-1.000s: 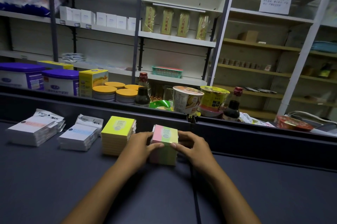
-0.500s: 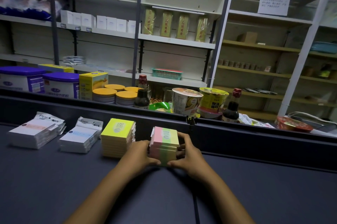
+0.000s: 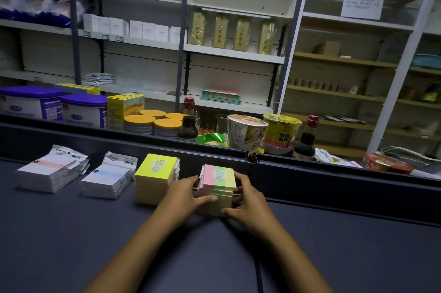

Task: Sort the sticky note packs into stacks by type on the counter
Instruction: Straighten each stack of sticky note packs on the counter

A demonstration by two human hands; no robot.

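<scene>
both hands, left hand (image 3: 185,193) and right hand (image 3: 248,199), grip a square striped paper stack (image 3: 218,187) near the far edge of the matte dark surface (image 3: 71,233), beside the yellow stack (image 3: 156,177).

Four stacks are set in a row on the counter (image 3: 71,233): stack one (image 3: 47,174) leftmost, then stack two (image 3: 105,179), stack three (image 3: 154,178), stack four (image 3: 218,187) rightmost. Stack four is flanked by the left hand (image 3: 188,193) and right hand (image 3: 248,204). Goods, apparently on a lower shelf, are ranged behind the counter's rail (image 3: 334,173).
</scene>
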